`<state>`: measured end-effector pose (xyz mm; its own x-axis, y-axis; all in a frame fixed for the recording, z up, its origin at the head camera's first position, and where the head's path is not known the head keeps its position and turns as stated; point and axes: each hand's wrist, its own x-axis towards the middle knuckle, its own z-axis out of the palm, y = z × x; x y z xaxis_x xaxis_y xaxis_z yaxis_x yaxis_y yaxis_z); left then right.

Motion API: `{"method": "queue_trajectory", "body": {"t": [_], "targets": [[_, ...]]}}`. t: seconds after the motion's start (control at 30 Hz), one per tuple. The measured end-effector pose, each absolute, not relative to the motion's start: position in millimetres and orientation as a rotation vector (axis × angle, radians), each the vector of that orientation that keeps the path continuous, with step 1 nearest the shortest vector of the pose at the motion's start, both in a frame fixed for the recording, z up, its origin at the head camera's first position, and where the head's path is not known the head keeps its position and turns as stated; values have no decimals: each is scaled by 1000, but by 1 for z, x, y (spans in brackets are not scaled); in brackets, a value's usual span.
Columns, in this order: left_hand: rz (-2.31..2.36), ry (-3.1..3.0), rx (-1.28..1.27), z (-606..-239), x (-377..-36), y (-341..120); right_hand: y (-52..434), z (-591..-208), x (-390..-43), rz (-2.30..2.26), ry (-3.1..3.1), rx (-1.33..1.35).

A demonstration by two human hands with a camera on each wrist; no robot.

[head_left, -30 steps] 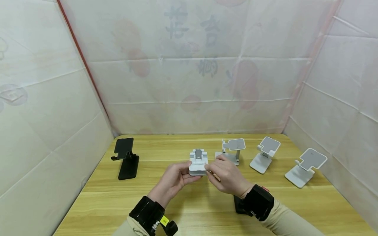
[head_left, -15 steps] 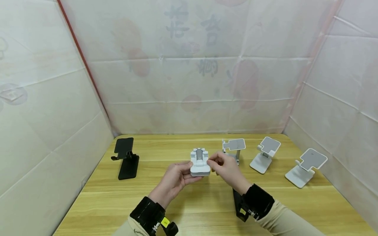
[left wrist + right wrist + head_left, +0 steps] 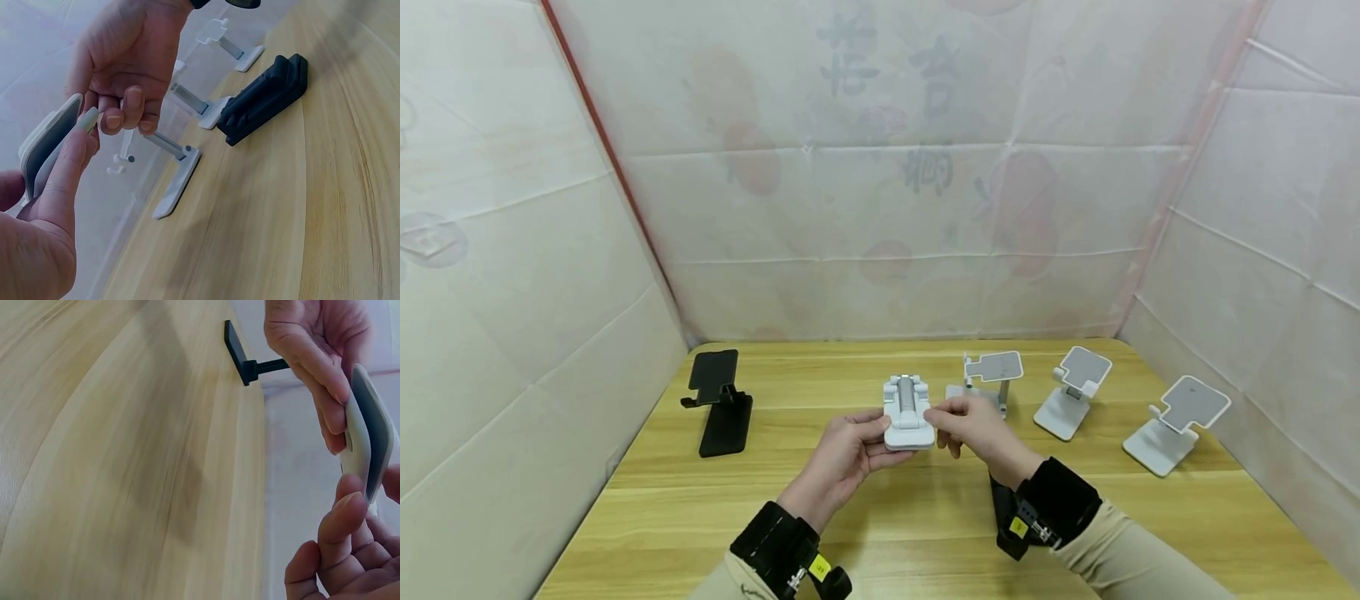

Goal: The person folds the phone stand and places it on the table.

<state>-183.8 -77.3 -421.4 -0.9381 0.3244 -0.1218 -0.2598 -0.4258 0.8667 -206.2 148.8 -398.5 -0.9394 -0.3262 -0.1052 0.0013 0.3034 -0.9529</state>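
A white phone stand (image 3: pixel 908 425), folded nearly flat with its grey neck along the middle, is held above the table. My left hand (image 3: pixel 847 450) grips its left side, thumb on top and fingers underneath. On its right edge, my right hand (image 3: pixel 973 425) pinches with thumb and fingertips, the other fingers curled. In the right wrist view, a narrow gap shows between the stand's two plates (image 3: pixel 357 434). The left wrist view shows the same gap, with the right hand (image 3: pixel 134 69) at the stand's far end.
Three unfolded white phone stands (image 3: pixel 996 367) (image 3: pixel 1072 392) (image 3: pixel 1176 421) stand at the right. An unfolded black stand (image 3: pixel 726 408) is at back left. A folded black stand (image 3: pixel 265 97) lies on the wooden table (image 3: pixel 647 517), partly under my right wrist. Fabric walls (image 3: pixel 880 208) enclose the table.
My right hand has shifted slightly along the stand's right edge, its fingers lower. More of the stand's grey neck shows now. The left hand has barely moved.
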Motion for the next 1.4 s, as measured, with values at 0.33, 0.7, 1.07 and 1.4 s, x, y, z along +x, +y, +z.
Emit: {"method": "queue_trajectory", "body": {"t": [0.33, 0.7, 1.07, 1.4], "targets": [[2362, 1506, 128, -427, -183, -74, 151, -402, -208, -1664, 2261, -298], [2331, 1531, 132, -428, -181, -71, 156, -406, -211, -1624, 2203, -297], [2303, 1521, 149, -428, -176, -67, 156, -404, -208, -1640, 2123, -244], [2214, 1547, 151, -432, -176, -70, 159, -409, -205, -1624, 2128, -233]]}}
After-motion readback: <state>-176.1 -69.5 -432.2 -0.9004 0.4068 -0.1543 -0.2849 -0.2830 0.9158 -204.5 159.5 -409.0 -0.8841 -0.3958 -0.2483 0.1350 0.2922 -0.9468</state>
